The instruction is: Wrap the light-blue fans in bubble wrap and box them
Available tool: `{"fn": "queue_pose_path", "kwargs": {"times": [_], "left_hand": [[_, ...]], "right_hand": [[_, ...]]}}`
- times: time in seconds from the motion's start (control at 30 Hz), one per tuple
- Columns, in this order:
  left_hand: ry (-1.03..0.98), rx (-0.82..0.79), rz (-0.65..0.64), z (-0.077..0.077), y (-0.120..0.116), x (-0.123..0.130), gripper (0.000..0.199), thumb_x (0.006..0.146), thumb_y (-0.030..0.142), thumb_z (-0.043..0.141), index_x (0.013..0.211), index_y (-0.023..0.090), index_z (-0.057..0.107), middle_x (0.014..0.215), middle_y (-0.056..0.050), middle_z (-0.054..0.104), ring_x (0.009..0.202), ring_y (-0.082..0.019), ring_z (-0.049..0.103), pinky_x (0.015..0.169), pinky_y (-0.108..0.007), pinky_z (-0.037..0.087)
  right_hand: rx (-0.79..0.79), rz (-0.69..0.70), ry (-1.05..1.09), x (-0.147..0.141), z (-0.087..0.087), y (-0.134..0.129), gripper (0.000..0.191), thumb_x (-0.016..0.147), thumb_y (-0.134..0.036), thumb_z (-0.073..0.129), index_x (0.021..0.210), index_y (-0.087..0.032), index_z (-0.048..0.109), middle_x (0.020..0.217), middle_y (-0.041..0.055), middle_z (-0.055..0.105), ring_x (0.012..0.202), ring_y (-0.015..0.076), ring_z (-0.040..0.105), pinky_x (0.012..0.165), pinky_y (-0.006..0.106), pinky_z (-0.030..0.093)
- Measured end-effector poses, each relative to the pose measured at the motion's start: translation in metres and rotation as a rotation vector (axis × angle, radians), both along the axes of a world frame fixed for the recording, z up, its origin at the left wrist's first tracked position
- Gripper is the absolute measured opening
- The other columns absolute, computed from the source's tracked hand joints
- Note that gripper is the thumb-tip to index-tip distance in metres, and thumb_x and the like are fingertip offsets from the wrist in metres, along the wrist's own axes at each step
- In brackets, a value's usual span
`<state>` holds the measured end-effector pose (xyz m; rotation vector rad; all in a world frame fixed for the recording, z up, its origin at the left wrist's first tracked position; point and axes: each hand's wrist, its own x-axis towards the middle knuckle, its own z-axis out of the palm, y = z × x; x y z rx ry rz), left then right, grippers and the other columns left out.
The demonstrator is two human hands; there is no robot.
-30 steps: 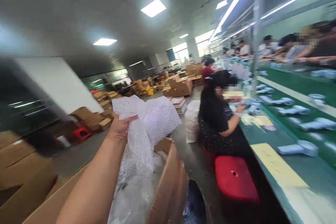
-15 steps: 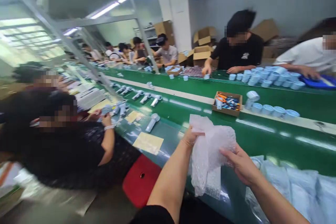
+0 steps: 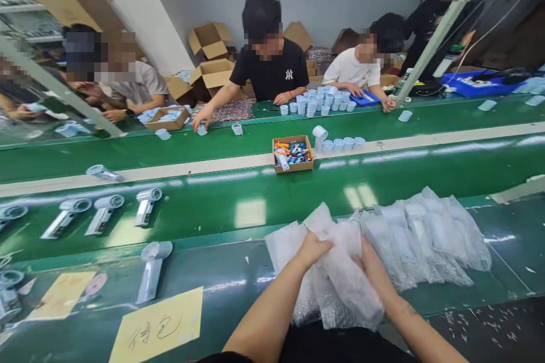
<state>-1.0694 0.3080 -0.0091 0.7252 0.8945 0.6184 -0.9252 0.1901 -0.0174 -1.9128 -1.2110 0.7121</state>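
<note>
Both hands are on a white bubble-wrap bag (image 3: 351,289) in front of my body, near the bench edge. My left hand (image 3: 314,249) is closed on its upper left part, thumb pointing right. My right hand (image 3: 374,269) grips its right side, with fingers partly hidden behind the plastic. Whether anything is inside this bag I cannot tell. More bubble wrap (image 3: 283,244) lies to the left, beneath or behind my left hand. Just right of my hands, several filled bubble-wrap bags (image 3: 426,232) lie in an overlapping row, pale blue shapes showing through.
A pale blue handheld-fan or dryer-like body (image 3: 153,272) and a yellow handwritten sheet (image 3: 157,326) lie left. Several similar bodies (image 3: 104,212) rest on the green belt (image 3: 230,193). Beyond stand a parts box (image 3: 293,167) and blue cups (image 3: 338,144). Co-workers sit opposite.
My view has swung right and levelled. The bubble-wrap bag stays in both hands, now beside the row of filled bags. A co-worker opposite still has a hand at a blue cup.
</note>
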Motion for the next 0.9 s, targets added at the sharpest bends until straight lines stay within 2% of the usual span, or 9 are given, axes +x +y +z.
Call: {"fn": "queue_pose_path", "kwargs": {"times": [0.17,0.23,0.3,0.37,0.5,0.63,0.73,0.83,0.9], "left_hand": [[0.401,0.643,-0.024,0.006,-0.015,-0.035,0.061,0.064,0.016,0.069,0.124,0.017,0.055,0.141,-0.014,0.047,0.137,-0.031,0.03,0.116,-0.047,0.015],[0.576,0.936,-0.159,0.006,-0.028,-0.042,0.062,0.071,0.018,0.063,0.131,0.016,0.049,0.145,-0.016,0.042,0.139,-0.031,0.028,0.115,-0.051,0.016],[0.642,0.989,-0.36,0.003,-0.036,-0.042,0.06,0.07,0.013,0.06,0.13,0.018,0.052,0.142,-0.016,0.047,0.134,-0.032,0.036,0.112,-0.052,0.023],[0.632,0.838,-0.436,-0.001,-0.034,-0.04,0.058,0.064,0.006,0.059,0.12,0.02,0.06,0.134,-0.014,0.055,0.124,-0.032,0.047,0.108,-0.05,0.031],[0.593,0.516,-0.201,0.003,-0.004,-0.036,0.037,0.061,0.012,0.066,0.097,0.021,0.067,0.106,-0.007,0.069,0.099,-0.027,0.06,0.096,-0.042,0.042],[0.603,0.453,-0.021,0.034,0.011,-0.035,0.034,0.067,0.033,0.071,0.098,0.02,0.064,0.1,-0.008,0.067,0.094,-0.025,0.06,0.086,-0.037,0.045],[0.381,0.146,0.145,0.065,-0.003,-0.027,0.045,0.078,0.055,0.06,0.103,0.018,0.06,0.103,-0.011,0.066,0.09,-0.022,0.062,0.078,-0.034,0.047],[-0.046,-0.309,0.041,0.088,-0.02,-0.016,0.055,0.069,0.063,0.068,0.097,0.015,0.064,0.093,-0.012,0.069,0.085,-0.026,0.066,0.078,-0.037,0.049],[-0.19,-0.362,-0.008,0.094,-0.025,-0.014,0.047,0.06,0.047,0.081,0.091,0.013,0.067,0.084,-0.011,0.071,0.082,-0.027,0.067,0.079,-0.038,0.049]], "right_hand": [[-0.063,-0.008,-0.177,-0.001,0.018,-0.027,0.044,0.093,-0.032,0.037,0.132,-0.017,0.048,0.15,0.0162,0.028,0.136,0.0343,0.032,0.106,0.053,0.037],[-0.085,0.032,-0.26,-0.001,0.024,-0.03,0.038,0.093,-0.035,0.04,0.122,-0.019,0.058,0.155,0.0124,0.019,0.138,0.0364,0.029,0.105,0.054,0.038],[-0.11,0.12,-0.35,-0.005,0.023,-0.028,0.03,0.09,-0.036,0.047,0.098,-0.018,0.069,0.154,0.0107,0.026,0.136,0.0399,0.03,0.106,0.057,0.035],[-0.148,0.217,-0.398,-0.009,0.02,-0.024,0.027,0.087,-0.032,0.052,0.076,-0.016,0.071,0.147,0.013,0.039,0.132,0.0425,0.034,0.107,0.059,0.033],[-0.107,0.238,-0.317,0.002,0.033,-0.018,0.028,0.085,-0.029,0.053,0.067,-0.015,0.07,0.147,0.0149,0.039,0.137,0.0435,0.026,0.109,0.058,0.029],[-0.115,0.134,0.02,0.035,0.078,-0.015,0.032,0.089,-0.042,0.048,0.092,-0.019,0.07,0.135,0.0142,0.053,0.129,0.038,0.042,0.101,0.055,0.041],[-0.15,0.145,0.429,0.039,0.108,-0.009,0.045,0.087,-0.046,0.052,0.126,-0.022,0.055,0.116,0.0113,0.066,0.11,0.031,0.059,0.093,0.048,0.048],[-0.161,0.29,0.77,0.025,0.123,-0.001,0.059,0.085,-0.043,0.058,0.138,-0.022,0.041,0.117,0.0098,0.066,0.104,0.0267,0.063,0.089,0.043,0.05],[-0.197,0.391,0.805,0.018,0.123,0.002,0.058,0.084,-0.04,0.06,0.137,-0.021,0.043,0.117,0.0094,0.066,0.103,0.0261,0.063,0.089,0.042,0.05]]}}
